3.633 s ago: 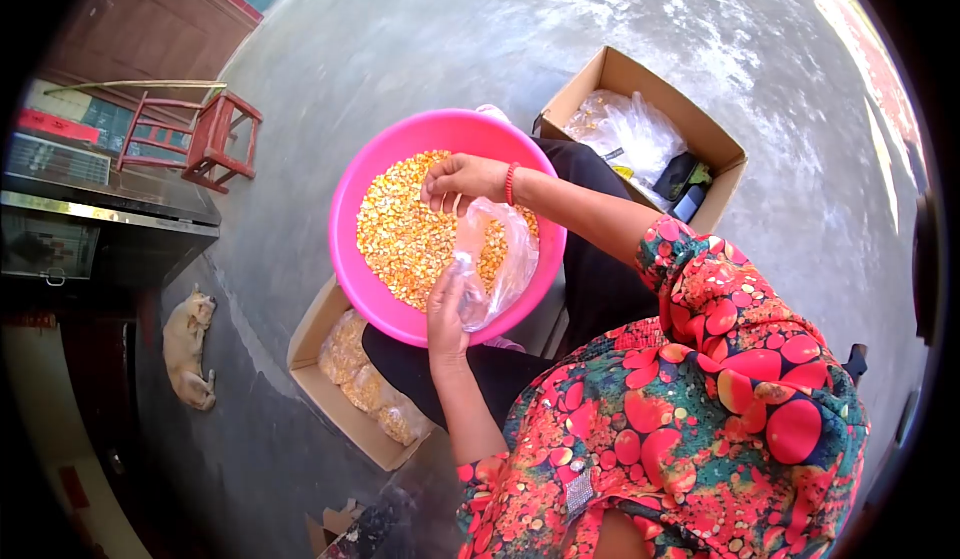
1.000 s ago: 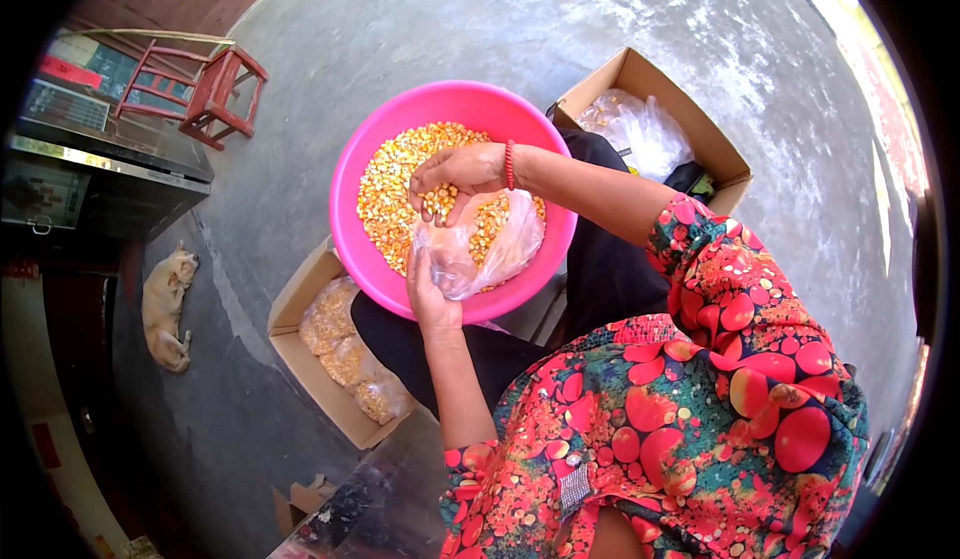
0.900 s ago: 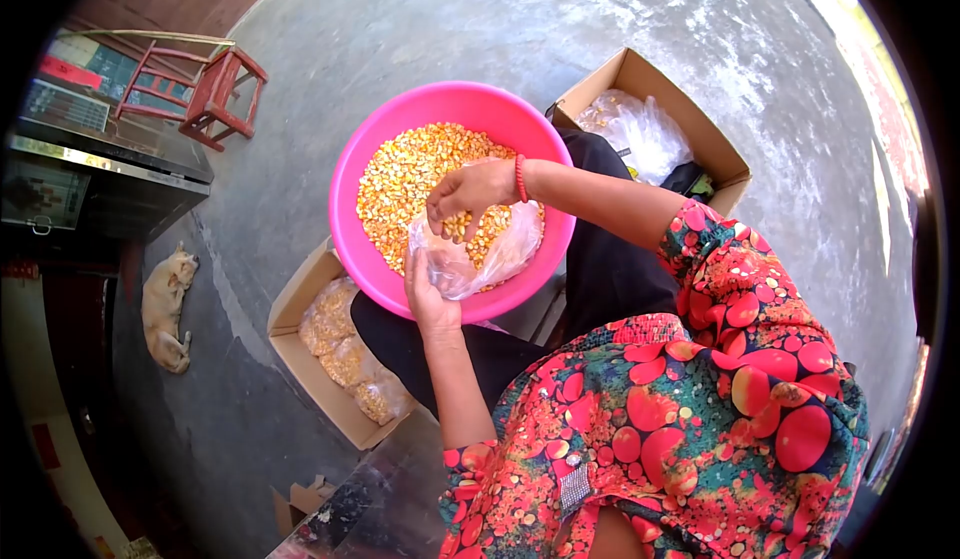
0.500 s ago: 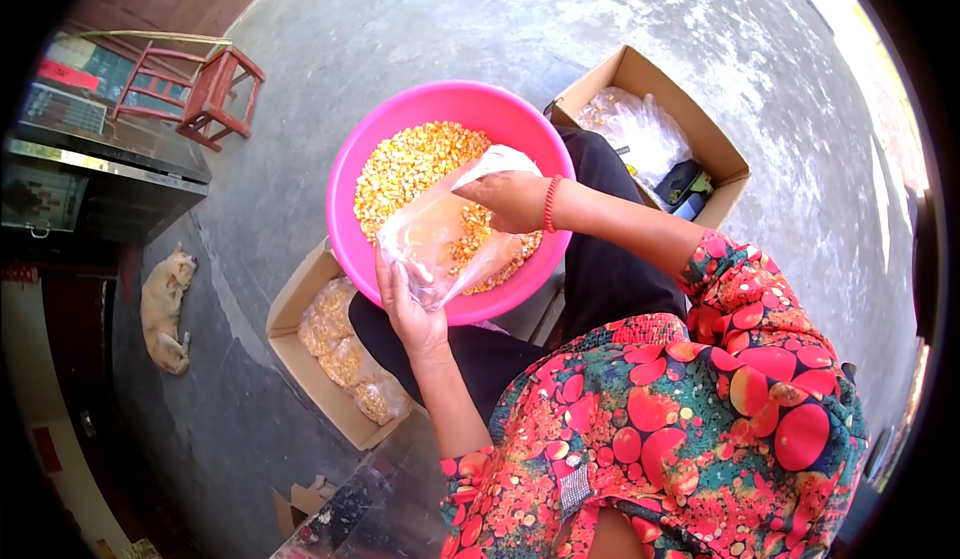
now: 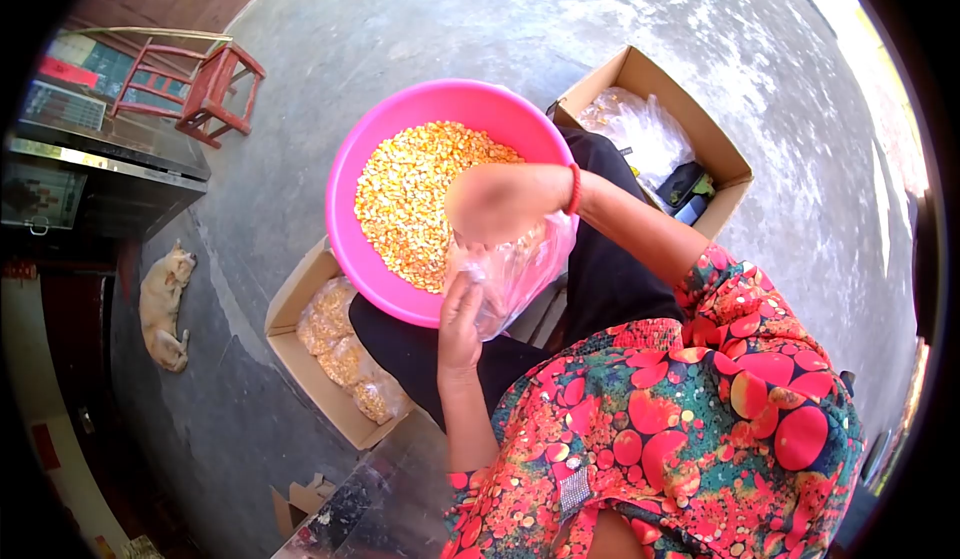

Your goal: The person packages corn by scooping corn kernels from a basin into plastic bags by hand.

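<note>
A pink basin rests on the lap and holds loose yellow corn kernels. The clear plastic bag lies over the basin's near right side. My left hand pinches the bag's edge near the basin's front rim. Just above the bag's opening is my right hand, with a red bead bracelet at the wrist; it is smeared by motion, and its fingers and anything in them cannot be made out.
A cardboard box at the lower left holds bags of corn. Another box at the upper right has plastic bags and dark items. A dog lies on the floor at left, below a red wooden chair.
Both hands and the bag have moved toward the basin's near right side since half a second ago. Earlier, kernels were in my right hand over the bag. More corn is now uncovered.
</note>
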Available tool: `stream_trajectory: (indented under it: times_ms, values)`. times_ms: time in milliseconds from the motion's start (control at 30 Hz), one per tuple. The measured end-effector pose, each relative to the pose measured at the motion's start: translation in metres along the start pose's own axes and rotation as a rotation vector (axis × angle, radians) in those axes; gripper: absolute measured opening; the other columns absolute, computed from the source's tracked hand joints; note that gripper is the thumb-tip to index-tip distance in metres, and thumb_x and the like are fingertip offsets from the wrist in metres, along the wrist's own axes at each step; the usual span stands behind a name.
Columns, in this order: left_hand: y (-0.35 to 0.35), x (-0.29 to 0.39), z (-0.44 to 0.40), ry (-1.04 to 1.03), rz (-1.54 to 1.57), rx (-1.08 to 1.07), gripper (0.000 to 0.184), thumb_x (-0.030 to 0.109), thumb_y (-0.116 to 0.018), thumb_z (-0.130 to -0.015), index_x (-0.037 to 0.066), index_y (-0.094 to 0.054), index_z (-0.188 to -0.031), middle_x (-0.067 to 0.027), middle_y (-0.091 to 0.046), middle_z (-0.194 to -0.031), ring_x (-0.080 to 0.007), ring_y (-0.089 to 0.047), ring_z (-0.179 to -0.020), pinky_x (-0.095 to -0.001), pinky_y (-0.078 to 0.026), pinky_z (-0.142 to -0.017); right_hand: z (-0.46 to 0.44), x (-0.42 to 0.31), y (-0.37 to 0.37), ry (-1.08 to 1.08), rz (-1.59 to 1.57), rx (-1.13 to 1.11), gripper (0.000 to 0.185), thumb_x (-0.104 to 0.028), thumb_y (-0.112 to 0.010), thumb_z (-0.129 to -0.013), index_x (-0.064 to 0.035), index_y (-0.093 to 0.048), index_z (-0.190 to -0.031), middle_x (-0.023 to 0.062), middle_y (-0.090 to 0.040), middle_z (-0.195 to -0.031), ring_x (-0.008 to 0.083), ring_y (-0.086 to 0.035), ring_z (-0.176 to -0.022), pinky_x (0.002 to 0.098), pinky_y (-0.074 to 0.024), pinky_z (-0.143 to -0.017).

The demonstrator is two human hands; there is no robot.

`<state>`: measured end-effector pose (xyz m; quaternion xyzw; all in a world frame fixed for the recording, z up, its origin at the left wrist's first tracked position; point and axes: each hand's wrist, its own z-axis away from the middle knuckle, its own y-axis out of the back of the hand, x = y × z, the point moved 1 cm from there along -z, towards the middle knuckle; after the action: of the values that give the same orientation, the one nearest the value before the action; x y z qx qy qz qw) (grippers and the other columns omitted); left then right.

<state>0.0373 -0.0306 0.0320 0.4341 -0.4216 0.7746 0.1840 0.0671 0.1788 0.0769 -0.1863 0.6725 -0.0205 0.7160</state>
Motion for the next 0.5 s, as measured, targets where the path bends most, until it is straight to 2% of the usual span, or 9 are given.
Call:
stream_trajectory:
  times_ms: [33,100,167,233,300,333,367,500]
  values:
    - [-0.004,-0.003,-0.002,-0.019,-0.069,0.017,0.02,0.013,-0.042,-0.091,0.005,-0.049,-0.107,-0.0015,-0.053,-0.067,-0.0065,-0.048,-0.051,-0.0174,-0.036,-0.043,-0.013,-0.006,0.008,0.166,0.021,0.058,0.02,-0.017,-0.055,-0.082,-0.0045,-0.059,-0.096,0.0044,-0.06,-0.081,0.0114,-0.057,-0.068,0.0196,-0.0458,-0.055]
    - [-0.005,0.001,-0.004,-0.014,-0.072,-0.009,0.017,0.014,-0.043,-0.09,0.005,-0.05,-0.103,-0.0015,-0.053,-0.067,-0.0065,-0.048,-0.053,-0.0172,-0.036,-0.044,-0.036,-0.015,0.035,-0.128,0.102,0.283,0.018,-0.015,-0.051,-0.082,-0.0059,-0.06,-0.095,0.0025,-0.061,-0.077,0.0127,-0.06,-0.068,0.0239,-0.0482,-0.05]
    - [-0.005,0.005,-0.005,-0.012,-0.077,-0.034,0.015,0.014,-0.044,-0.09,0.005,-0.051,-0.1,-0.0016,-0.053,-0.068,-0.0064,-0.048,-0.055,-0.017,-0.036,-0.046,-0.06,0.006,0.059,-0.261,0.446,0.429,0.021,-0.014,-0.047,-0.082,-0.0046,-0.061,-0.095,0.006,-0.062,-0.078,0.0157,-0.062,-0.068,0.0255,-0.0493,-0.05]
    - [-0.006,0.005,-0.005,0.073,-0.044,-0.015,0.014,0.014,-0.044,-0.09,0.004,-0.052,-0.096,-0.0012,-0.052,-0.069,-0.0062,-0.049,-0.058,-0.0171,-0.037,-0.048,-0.077,0.033,0.075,-0.568,0.739,0.437,0.027,-0.016,-0.045,-0.08,-0.002,-0.061,-0.097,0.012,-0.064,-0.086,0.0219,-0.063,-0.076,0.0315,-0.0513,-0.06]
    - [-0.006,-0.005,-0.007,0.045,-0.075,0.021,0.014,0.014,-0.044,-0.09,0.003,-0.052,-0.096,-0.0011,-0.052,-0.069,-0.0063,-0.049,-0.059,-0.0177,-0.038,-0.05,-0.097,0.075,0.091,-0.7,1.316,0.145,0.031,-0.025,-0.046,-0.08,-0.0024,-0.059,-0.097,0.0176,-0.062,-0.086,0.0256,-0.063,-0.074,0.0367,-0.0504,-0.061]
    - [-0.003,-0.007,-0.007,0.026,-0.103,0.06,0.015,0.014,-0.044,-0.09,0.002,-0.052,-0.095,-0.0009,-0.052,-0.069,-0.0064,-0.05,-0.06,-0.0183,-0.039,-0.052,-0.101,0.105,0.098,-0.559,1.263,0.28,0.034,-0.028,-0.044,-0.079,-0.0028,-0.06,-0.097,0.0206,-0.06,-0.095,0.0307,-0.06,-0.086,0.0401,-0.0464,-0.075]
    - [-0.003,-0.005,-0.006,0.024,-0.103,0.064,0.015,0.014,-0.044,-0.09,0.002,-0.052,-0.095,-0.0009,-0.052,-0.069,-0.0064,-0.05,-0.06,-0.0183,-0.039,-0.052,-0.103,0.111,0.087,-0.52,1.156,0.401,0.035,-0.029,-0.045,-0.079,-0.0031,-0.061,-0.096,0.0195,-0.059,-0.099,0.033,-0.056,-0.093,0.0407,-0.0421,-0.083]
    - [-0.007,0.002,-0.005,0.065,-0.065,-0.005,0.015,0.013,-0.045,-0.089,0.001,-0.052,-0.095,-0.001,-0.053,-0.07,-0.007,-0.05,-0.062,-0.0194,-0.041,-0.057,-0.118,0.115,0.062,-0.505,1.039,0.25,0.039,-0.035,-0.05,-0.078,-0.0032,-0.06,-0.1,0.0188,-0.059,-0.101,0.0304,-0.056,-0.095,0.0378,-0.0423,-0.083]
